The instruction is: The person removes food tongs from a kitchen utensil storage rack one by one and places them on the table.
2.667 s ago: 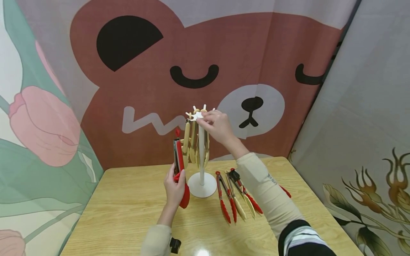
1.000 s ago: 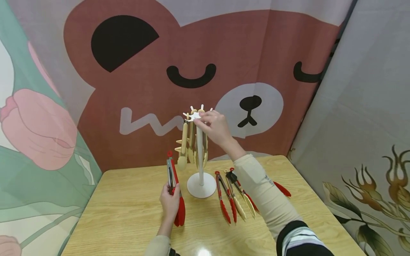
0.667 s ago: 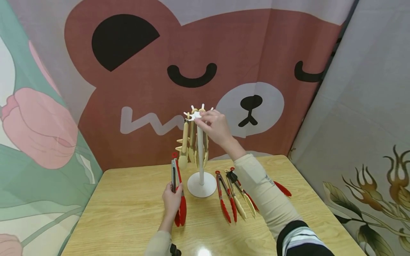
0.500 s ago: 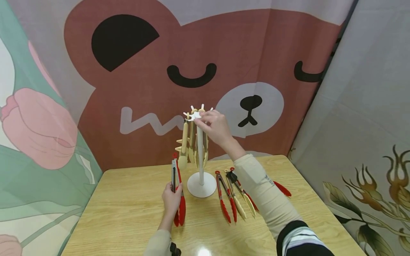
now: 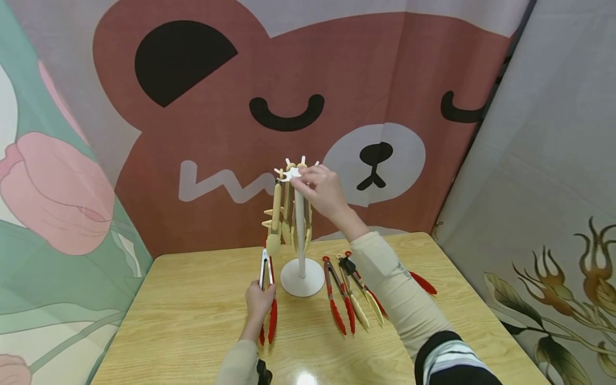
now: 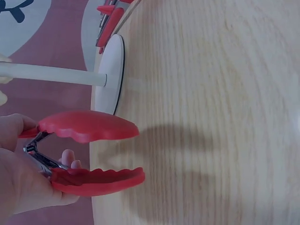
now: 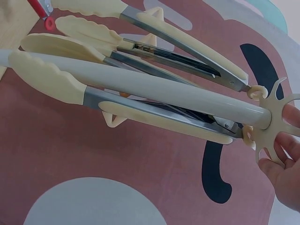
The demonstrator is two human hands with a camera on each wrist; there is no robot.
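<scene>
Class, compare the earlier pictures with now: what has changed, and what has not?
The left hand has lowered the red tongs beside the white stand; they looked nearly closed at first and now stand open. Nothing was newly gripped or let go. The right hand still pinches the stand's top, the cream tongs still hang there, and other tongs still lie on the table.

Soft, even light; glare on table [image 5: 183, 305] (head view, bottom edge); red tongs [image 6: 89, 125] cast blurred shadows, left wrist view.
</scene>
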